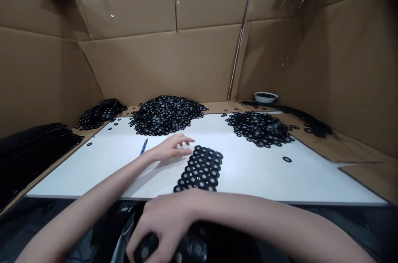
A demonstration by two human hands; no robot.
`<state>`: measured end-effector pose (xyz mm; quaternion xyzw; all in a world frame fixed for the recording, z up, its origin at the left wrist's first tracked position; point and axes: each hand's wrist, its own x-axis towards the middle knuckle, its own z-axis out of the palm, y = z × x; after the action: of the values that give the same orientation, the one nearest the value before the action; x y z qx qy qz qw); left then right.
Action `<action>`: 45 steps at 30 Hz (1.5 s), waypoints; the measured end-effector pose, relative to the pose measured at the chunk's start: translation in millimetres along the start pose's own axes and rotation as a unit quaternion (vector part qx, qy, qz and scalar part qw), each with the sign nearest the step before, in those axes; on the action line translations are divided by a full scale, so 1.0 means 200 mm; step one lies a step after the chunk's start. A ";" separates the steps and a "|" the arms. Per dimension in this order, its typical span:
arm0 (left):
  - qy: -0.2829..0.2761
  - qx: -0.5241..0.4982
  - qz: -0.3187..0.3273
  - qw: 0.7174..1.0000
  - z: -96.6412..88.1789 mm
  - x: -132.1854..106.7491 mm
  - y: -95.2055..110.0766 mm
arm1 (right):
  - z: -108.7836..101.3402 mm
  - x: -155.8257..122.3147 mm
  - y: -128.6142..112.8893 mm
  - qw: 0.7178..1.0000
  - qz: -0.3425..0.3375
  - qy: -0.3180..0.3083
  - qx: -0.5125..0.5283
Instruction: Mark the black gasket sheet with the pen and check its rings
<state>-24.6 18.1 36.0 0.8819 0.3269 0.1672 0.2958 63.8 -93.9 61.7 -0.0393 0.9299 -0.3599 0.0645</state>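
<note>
Two hands at work: my left hand (170,150) lies open, fingertips steadying the far-left edge of the ring sheet (200,168) on the white board (280,176), while my right hand (164,223), nearer than that sheet, grips a dark ring bundle (189,250).

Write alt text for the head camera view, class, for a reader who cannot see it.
The person's left hand rests on a white board, fingertips at a neat sheet of black rings; the right hand holds more black rings below the board's near edge. Loose ring heaps lie behind, inside cardboard walls.
</note>
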 end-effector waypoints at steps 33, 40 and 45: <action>0.095 -0.389 -0.041 0.916 0.10 -0.04 -0.08 | -0.11 -0.56 0.53 0.782 0.219 0.582 0.036; 0.068 -0.365 -0.034 0.928 0.15 -0.03 -0.07 | -0.06 -0.58 0.51 0.771 0.201 0.597 -0.090; 0.052 -0.339 -0.037 0.939 0.15 -0.03 -0.09 | -0.06 -0.59 0.48 0.769 0.192 0.598 -0.121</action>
<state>-22.8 12.4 0.3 0.7065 0.2982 0.3028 0.5660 175.2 -1.3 16.0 0.3558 0.8047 -0.1756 -0.4417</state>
